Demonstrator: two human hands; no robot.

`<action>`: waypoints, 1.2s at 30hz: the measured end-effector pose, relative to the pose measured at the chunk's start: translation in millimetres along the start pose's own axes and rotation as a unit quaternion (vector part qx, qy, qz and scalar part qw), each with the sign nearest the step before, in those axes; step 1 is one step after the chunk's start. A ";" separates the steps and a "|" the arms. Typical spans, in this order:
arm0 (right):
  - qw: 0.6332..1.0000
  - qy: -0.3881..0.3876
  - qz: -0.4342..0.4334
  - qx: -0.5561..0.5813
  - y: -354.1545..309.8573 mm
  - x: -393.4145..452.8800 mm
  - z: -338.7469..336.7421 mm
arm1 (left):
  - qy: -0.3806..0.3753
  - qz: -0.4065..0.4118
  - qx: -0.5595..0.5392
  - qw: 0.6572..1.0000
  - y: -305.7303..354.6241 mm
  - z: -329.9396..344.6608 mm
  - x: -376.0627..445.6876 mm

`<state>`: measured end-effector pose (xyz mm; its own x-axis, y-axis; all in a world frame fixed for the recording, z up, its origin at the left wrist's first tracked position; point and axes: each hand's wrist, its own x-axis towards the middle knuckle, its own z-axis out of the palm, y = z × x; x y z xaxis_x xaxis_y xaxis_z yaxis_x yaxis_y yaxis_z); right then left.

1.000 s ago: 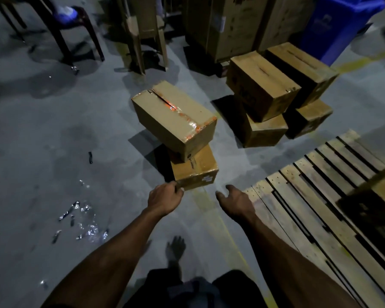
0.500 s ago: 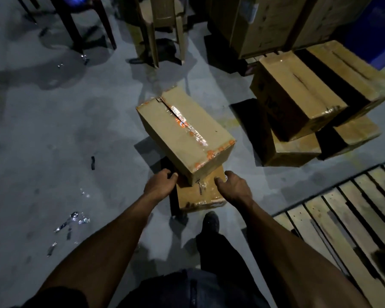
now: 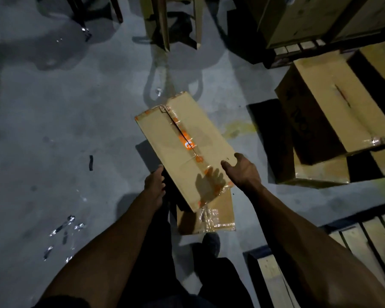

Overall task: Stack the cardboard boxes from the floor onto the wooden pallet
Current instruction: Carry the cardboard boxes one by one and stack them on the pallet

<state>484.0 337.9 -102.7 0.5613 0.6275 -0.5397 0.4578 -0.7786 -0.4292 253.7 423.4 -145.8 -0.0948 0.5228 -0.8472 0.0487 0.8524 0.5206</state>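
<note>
Both hands open, left hand and right hand flanking top box; visible pallet slats bare, stacking apparently barely begun

- The top box is matt brown cardboard, its seam sealed with glossy clear tape carrying orange print; the tape is wrinkled at the near end.
- The lower box is the same dull cardboard, with crinkled, shiny clear tape on its near edge.
- The stacked boxes to the right are plain cardboard, with a glint of tape at one corner.
- The floor looks like smooth grey concrete, blotchy and faintly sheened, with a yellowish stain.
- Scraps on the floor gleam like foil or torn tape.
- The pallet is pale, bare, rough-sawn wood.
</note>
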 end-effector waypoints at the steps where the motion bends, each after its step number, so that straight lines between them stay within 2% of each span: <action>1: 1.000 0.003 0.005 0.002 -4.1 15.4 4.0 | 0.000 -0.014 -0.009 1.000 2.8 4.7 21.4; 5: 0.999 0.001 0.045 0.009 -14.0 77.5 31.3 | -0.029 -0.074 0.003 0.997 5.3 21.5 95.5; 9: 0.997 -0.005 0.080 0.014 -16.8 136.3 62.7 | -0.023 -0.120 0.023 0.992 5.6 34.8 156.4; 12: 0.994 -0.002 0.109 0.008 -24.5 177.7 79.3 | -0.015 -0.129 -0.008 0.991 9.7 44.3 195.4; 16: 0.994 0.001 0.108 -0.030 -32.8 225.6 95.7 | -0.037 -0.155 0.000 0.987 -27.2 32.1 289.1; 19: 0.994 -0.028 0.100 -0.032 -39.4 252.7 100.5 | -0.084 -0.182 0.007 0.980 -7.7 39.6 279.2; 22: 0.993 -0.029 0.116 -0.025 -36.1 271.2 104.2 | -0.101 -0.153 -0.010 0.983 10.4 54.1 268.6; 25: 0.990 -0.005 0.140 0.005 -29.0 272.6 103.5 | -0.039 -0.104 -0.019 0.994 16.0 61.9 286.2; 29: 0.975 0.008 0.211 0.070 -13.7 254.6 105.1 | -0.002 0.006 0.065 0.998 54.8 81.0 297.5; 33: 0.937 0.039 0.299 0.177 8.8 213.9 128.1 | -0.114 0.034 0.198 0.973 94.8 112.8 285.1; 35: 0.903 0.068 0.357 0.230 16.1 190.5 143.4 | -0.151 0.111 0.284 0.940 109.3 130.2 282.6; 36: 0.884 0.084 0.384 0.254 18.8 180.7 150.8 | -0.164 0.151 0.343 0.913 114.7 138.9 281.1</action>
<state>490.1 435.7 -317.5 0.6859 -0.1272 -0.7165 -0.4462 -0.8513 -0.2759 370.8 669.2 -339.0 0.3227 0.6134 -0.7208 0.6446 0.4152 0.6419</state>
